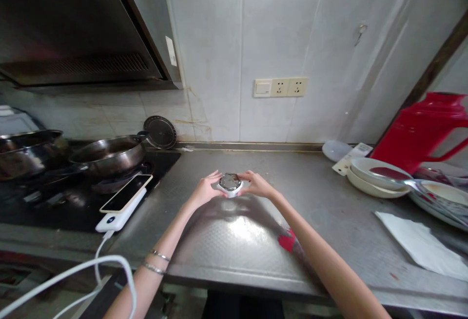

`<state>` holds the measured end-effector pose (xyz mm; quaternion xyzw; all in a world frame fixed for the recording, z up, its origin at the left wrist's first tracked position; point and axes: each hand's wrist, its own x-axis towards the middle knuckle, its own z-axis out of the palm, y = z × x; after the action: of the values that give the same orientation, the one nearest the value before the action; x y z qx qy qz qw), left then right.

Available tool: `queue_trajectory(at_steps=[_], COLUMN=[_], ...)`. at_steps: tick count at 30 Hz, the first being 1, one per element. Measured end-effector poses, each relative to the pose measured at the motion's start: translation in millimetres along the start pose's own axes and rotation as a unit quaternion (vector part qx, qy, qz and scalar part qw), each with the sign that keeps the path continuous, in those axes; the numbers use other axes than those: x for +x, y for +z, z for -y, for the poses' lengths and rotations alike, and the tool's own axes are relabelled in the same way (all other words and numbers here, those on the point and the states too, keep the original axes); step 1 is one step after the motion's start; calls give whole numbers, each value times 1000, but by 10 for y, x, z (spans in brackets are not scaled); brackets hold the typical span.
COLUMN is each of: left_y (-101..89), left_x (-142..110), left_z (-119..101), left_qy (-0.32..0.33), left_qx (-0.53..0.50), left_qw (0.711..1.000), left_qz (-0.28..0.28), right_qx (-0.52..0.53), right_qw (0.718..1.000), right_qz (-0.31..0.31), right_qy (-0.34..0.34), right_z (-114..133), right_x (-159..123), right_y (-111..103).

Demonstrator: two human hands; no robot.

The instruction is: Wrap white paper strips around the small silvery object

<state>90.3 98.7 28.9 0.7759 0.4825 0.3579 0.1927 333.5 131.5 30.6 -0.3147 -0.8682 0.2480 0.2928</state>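
A small round white object with a shiny, silvery, jagged-edged top (pixel 230 182) is held over the middle of the steel counter. I cannot make out its exact kind. My left hand (pixel 205 191) grips it from the left, thumb low against its side and fingers along the upper edge. From the right, my right hand (pixel 257 184) closes on the opposite side, with thumb and fingers bent round the rim. Two silver bangles (pixel 156 262) circle my left wrist. Below the object, the steel counter (pixel 226 250) shows a bright reflection.
Leftward, a phone (pixel 127 193) lies over a white power bank (pixel 119 216) with a cable, beside a steel pan (pixel 109 155) on the black hob. At right stand stacked dishes (pixel 376 187), a red thermos jug (pixel 413 129) and white paper (pixel 420 243). Wall sockets (pixel 288 87) sit behind.
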Motion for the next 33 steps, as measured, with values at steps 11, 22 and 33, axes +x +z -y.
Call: queue_trajectory(at_steps=[11,22,33], left_y=[892,936,928], left_x=[418,366,316], left_z=[-257,-201,-201], left_qy=[55,41,40], left_qx=[-48,-32,-17], left_qw=[995,994,993], left_qz=[74,95,106], right_qx=[-13,-17,-28], right_qw=[992,993,995], right_qz=[-52,-42,-19], right_qy=[111,105,99], right_z=[-328,-420,-461], right_x=[-799,-809,-799], right_y=[-415,-331,-290])
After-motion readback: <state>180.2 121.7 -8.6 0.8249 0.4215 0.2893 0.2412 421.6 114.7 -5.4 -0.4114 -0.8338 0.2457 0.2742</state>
